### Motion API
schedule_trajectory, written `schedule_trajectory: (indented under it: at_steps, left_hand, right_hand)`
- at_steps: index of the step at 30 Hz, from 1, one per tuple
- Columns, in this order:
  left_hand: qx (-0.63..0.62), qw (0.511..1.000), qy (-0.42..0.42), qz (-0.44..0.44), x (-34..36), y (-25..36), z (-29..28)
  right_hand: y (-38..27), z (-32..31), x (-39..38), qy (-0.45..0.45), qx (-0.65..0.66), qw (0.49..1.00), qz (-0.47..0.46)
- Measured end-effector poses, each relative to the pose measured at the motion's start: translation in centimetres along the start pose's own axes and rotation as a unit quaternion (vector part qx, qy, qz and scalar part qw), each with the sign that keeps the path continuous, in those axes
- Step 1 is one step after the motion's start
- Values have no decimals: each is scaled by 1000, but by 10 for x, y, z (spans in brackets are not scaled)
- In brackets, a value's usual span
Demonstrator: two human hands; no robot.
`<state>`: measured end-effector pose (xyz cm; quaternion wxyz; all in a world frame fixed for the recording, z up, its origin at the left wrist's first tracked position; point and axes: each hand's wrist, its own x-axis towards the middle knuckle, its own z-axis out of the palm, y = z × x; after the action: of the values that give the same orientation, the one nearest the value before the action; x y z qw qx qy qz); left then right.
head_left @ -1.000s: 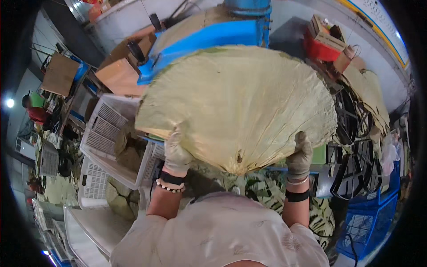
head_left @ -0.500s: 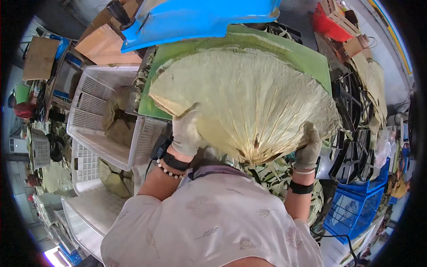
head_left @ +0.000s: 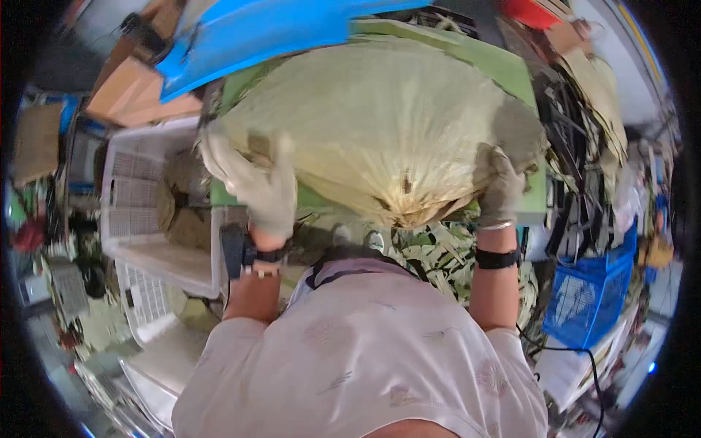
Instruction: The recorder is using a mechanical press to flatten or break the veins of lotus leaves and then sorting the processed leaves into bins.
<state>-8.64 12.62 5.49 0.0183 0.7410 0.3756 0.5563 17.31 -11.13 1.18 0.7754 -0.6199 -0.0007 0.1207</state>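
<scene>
A wide fan of dried, pale green leaves, which look like folded lotus leaves (head_left: 380,109), lies over a green board (head_left: 529,95), with its ribs meeting at the near edge. My left hand (head_left: 255,179), in a whitish glove and somewhat blurred, is at the fan's left edge with fingers and thumb spread apart. My gloved right hand (head_left: 502,186) grips the near right edge of the leaves; part of its fingers is hidden. Past the board's far left side is a blue machine cover (head_left: 270,40).
White plastic crates (head_left: 157,255) holding leaf pieces stand at the left. Leaf scraps (head_left: 438,255) lie below the board, close to my feet. Black frames (head_left: 577,182) and a blue basket (head_left: 584,299) are at the right. A black cable (head_left: 566,349) hangs near my right arm.
My left hand has let go of the leaves and opened, moving left and outward. The leaves lie farther up in the view, with my right hand still at their right edge.
</scene>
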Motion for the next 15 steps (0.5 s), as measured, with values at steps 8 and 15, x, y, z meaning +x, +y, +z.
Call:
schedule_trajectory:
  at_steps: [8,15]
  left_hand:
    - [-233,826,-415,301,-59,77,11]
    - [-204,845,-392,301,-73,74,18]
  right_hand:
    - [5,13,1,53,-1,998,-29]
    - [3,-23,34,46,115,992,-9]
